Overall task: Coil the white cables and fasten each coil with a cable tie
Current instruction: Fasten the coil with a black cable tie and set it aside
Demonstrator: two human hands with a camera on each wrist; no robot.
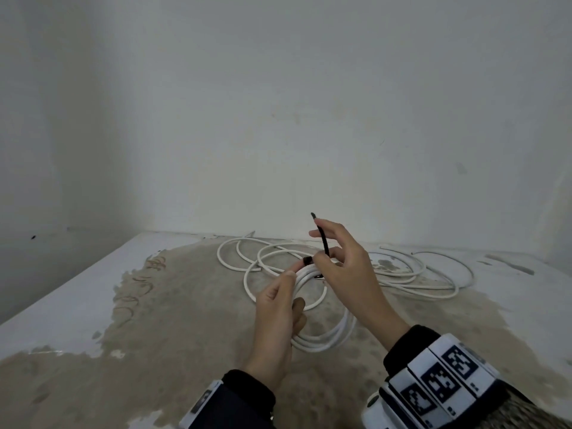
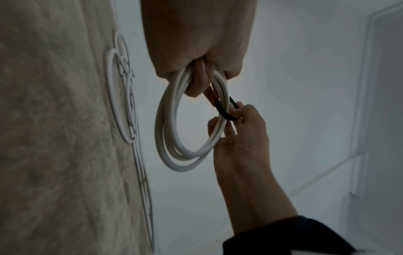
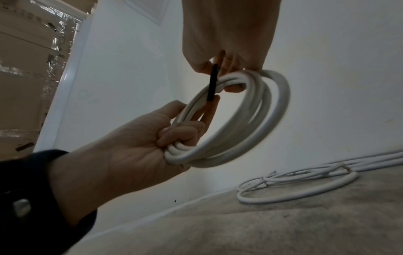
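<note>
A coil of white cable (image 1: pixel 325 339) is held up above the table. My left hand (image 1: pixel 278 314) grips it, fingers curled round the bundled turns; the left wrist view shows the coil (image 2: pixel 165 138) hanging from those fingers. A black cable tie (image 1: pixel 322 239) loops round the coil's top, its free end sticking upward. My right hand (image 1: pixel 340 261) pinches the tie just above the coil. In the right wrist view the tie (image 3: pixel 212 82) runs from my right fingers down across the coil (image 3: pixel 268 110), near my left hand (image 3: pixel 141 138).
Loose white cables (image 1: pixel 402 274) lie in wide loops on the worn table (image 1: pixel 185 305) behind my hands, near the wall, and show as flat loops (image 3: pixel 305 182) in the right wrist view. The table's left edge drops off beside a wall corner.
</note>
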